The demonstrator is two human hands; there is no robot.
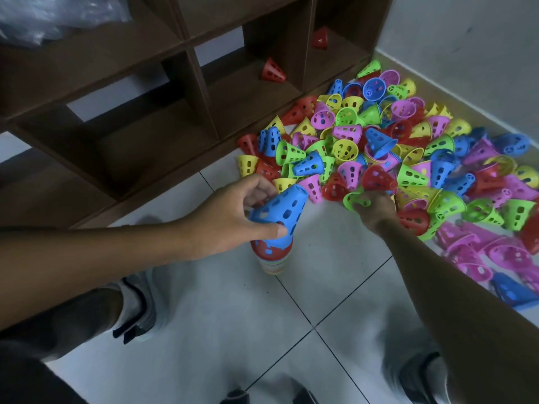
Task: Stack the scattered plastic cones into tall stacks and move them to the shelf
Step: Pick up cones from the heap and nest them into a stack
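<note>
- A person's left hand [233, 211] grips a blue cone [280, 214], thumb low on its near side and fingers curled over the far side, holding it tilted over a stack of cones [271, 258] that stands on the white tiled floor [291, 316].
- The blue cone's rim sits on the red cone at the top of that stack; rims of several colours show beneath.
- The right hand [372, 207] reaches into the edge of the heap, fingers curled round a green cone [356, 200] lying on its side; a red cone [378, 177] rests just beyond the knuckles.
- The pile of loose cones [408, 147], in red, yellow, green, blue and pink, spreads across the floor from the foot of the shelf to the wall [466, 53] on the right.
- The brown wooden shelf [186, 91] of open compartments stands behind the stack; one red cone [272, 70] sits in a lower compartment and another red cone [320, 38] in the compartment to its right.
- Clear plastic wrap [52, 16] lies on top of the shelf at the upper left.
- A shoe [140, 310] shows below the left forearm, and another shoe [420, 377] near the bottom edge.
</note>
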